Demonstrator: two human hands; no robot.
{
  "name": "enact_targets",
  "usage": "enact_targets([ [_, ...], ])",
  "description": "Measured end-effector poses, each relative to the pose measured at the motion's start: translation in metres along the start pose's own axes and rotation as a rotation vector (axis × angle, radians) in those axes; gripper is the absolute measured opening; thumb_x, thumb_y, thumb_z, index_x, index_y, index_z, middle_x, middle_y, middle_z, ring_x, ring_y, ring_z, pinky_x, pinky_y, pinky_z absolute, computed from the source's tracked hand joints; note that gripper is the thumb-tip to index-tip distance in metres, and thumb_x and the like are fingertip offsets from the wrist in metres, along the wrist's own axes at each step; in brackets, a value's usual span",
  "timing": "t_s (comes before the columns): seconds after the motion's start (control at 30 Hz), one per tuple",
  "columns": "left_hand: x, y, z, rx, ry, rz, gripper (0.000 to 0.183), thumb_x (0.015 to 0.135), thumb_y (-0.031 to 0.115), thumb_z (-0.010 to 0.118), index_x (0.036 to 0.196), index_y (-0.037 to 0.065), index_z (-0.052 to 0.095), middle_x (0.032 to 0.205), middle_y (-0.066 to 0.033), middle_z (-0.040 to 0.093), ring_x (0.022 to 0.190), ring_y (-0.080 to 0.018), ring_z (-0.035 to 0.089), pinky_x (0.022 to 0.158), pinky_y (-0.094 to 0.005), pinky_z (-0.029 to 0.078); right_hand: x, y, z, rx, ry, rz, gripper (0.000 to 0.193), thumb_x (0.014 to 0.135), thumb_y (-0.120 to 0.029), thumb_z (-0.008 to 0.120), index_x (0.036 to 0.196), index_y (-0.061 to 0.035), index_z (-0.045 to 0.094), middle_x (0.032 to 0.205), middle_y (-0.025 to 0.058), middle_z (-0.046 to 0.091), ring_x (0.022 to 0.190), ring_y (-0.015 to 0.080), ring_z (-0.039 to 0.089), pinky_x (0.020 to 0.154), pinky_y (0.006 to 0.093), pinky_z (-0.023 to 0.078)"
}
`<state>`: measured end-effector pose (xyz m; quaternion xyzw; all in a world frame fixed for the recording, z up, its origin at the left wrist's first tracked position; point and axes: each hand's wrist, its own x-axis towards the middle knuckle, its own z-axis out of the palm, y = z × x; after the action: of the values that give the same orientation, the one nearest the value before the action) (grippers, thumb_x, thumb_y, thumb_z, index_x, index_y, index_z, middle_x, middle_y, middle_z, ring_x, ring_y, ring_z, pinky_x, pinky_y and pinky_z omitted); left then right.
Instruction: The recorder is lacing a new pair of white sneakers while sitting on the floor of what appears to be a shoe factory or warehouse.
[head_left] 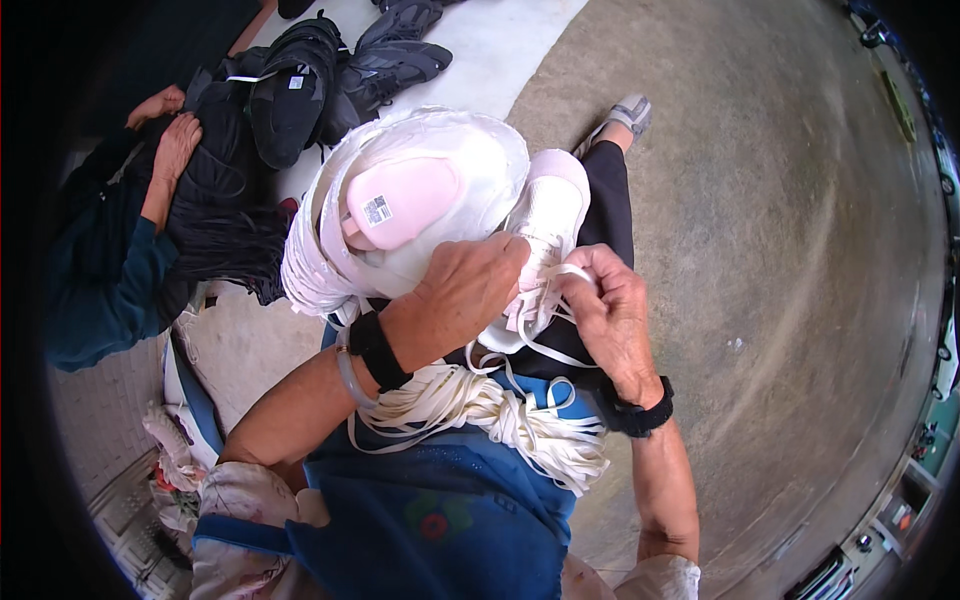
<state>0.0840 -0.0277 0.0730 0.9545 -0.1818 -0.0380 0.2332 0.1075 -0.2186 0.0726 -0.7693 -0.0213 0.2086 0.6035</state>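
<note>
A white and pale pink sneaker (555, 190) rests over my leg with its toe pointing away. A white shoelace (572, 272) is threaded partway through its eyelets, with loose ends hanging toward me. My right hand (608, 300) pinches the lace on the sneaker's right side. Across the lacing, my left hand (470, 285) is closed against the sneaker's left edge; its fingertips are largely hidden, so I cannot see exactly what they grip. Below the sneaker, a thick bundle of white shoelaces (480, 405) lies over the blue apron (430, 500) on my lap.
Left of the sneaker sits a pile of white footwear parts (490, 150) with a pink rounded piece (410, 195) bearing a label. Black shoes (290, 105) lie beyond. At left, a co-worker's hands (175, 150) hold black laces (225, 230). Concrete floor (760, 250) spreads right.
</note>
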Motion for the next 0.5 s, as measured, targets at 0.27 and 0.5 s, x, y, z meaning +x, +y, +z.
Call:
enact_targets([
  [0.27, 0.003, -0.010, -0.003, -0.194, -0.029, -0.100, 0.013, 0.080, 0.002, 0.060, 0.089, 0.002, 0.052, 0.089, -0.0139, 0.053, 0.081, -0.0358, 0.057, 0.070, -0.0435, 0.046, 0.018, 0.022, -0.012, 0.126, 0.141, -0.082, 0.011, 0.092, -0.008, 0.059, 0.093, 0.0009, 0.065, 0.074, 0.0032, 0.059, 0.066, 0.0142, 0.060, 0.062, 0.0329, 0.052],
  [0.5, 0.002, -0.016, 0.000, -0.317, 0.039, -0.022, 0.014, 0.078, -0.005, 0.052, 0.091, -0.001, 0.049, 0.094, -0.0169, 0.050, 0.082, -0.0359, 0.053, 0.073, -0.0413, 0.044, 0.033, 0.019, -0.034, -0.850, 0.383, -0.565, 0.035, 0.102, -0.030, 0.053, 0.089, -0.0008, 0.067, 0.066, -0.0005, 0.054, 0.058, 0.0097, 0.057, 0.051, 0.0312, 0.048],
])
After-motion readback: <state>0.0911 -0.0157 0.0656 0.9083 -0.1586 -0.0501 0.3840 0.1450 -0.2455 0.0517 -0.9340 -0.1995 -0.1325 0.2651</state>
